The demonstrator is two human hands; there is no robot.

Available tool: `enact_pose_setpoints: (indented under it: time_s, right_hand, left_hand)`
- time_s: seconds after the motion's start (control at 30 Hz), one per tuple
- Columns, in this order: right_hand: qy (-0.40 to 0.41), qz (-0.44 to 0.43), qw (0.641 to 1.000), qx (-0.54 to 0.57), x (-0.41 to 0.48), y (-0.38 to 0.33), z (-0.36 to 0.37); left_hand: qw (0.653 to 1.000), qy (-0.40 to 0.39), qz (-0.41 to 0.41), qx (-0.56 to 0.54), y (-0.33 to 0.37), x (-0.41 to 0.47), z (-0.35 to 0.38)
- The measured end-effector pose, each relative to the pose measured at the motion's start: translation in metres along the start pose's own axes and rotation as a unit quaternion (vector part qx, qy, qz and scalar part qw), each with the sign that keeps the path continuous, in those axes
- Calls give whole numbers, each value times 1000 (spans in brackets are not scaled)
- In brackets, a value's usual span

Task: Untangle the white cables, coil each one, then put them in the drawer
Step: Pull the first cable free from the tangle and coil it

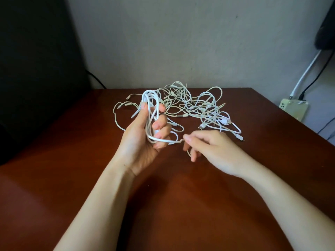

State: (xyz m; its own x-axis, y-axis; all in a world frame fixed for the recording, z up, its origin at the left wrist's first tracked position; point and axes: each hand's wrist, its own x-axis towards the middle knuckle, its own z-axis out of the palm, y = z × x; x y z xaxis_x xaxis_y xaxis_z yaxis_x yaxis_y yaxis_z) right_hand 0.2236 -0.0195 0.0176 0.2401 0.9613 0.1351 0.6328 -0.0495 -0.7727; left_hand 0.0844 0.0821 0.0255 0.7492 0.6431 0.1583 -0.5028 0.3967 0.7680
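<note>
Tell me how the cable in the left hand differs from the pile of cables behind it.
The held cable is gathered in long loops; the pile is a loose tangle. The held cable is lifted in the left hand; the pile lies on the table. Both are white.

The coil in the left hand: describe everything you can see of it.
The coil is a thin, smooth white cable, plastic-looking, folded into several long upright loops. The left hand grips its middle above the table, thumb on one side, fingers curled on the other. A tail leaves its lower end; the right hand pinches it. The tangle lies behind.
</note>
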Motion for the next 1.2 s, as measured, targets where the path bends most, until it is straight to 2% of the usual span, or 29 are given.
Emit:
enact_pose_setpoints:
  time_s: [0.17, 0.3, 0.37, 0.47, 0.57, 0.63, 0.9, 1.2]
  right_hand:
    - [26, 15, 997, 74, -1, -4, -1]
    - [84, -16, 994, 62, -1, -4, -4]
    - [134, -44, 990, 21, 0, 1, -5]
    - [211, -109, 966, -99, 0, 9, -2]
    - [247, -191, 933, -181, -1, 8, -1]
    - [265, -236, 910, -215, -2, 7, 0]
    - [303, -308, 858, -277, 1, 9, 0]
    - [326, -295, 857, -268, 3, 12, -7]
  left_hand:
    - [999, -3, -13, 49, 0, 1, -2]
    - [991, -16, -38, 131, -3, 1, -1]
    - [979, -6, -49, 198, -9, 3, -2]
    - [950, 21, -76, 301, -20, 3, -3]
    - [913, 37, -84, 397, -24, 0, -2]
    - [900, 25, -87, 426, -25, -3, 1]
    - [935, -33, -133, 328, -28, -6, 4]
    - [928, -47, -158, 334, -29, -6, 4]
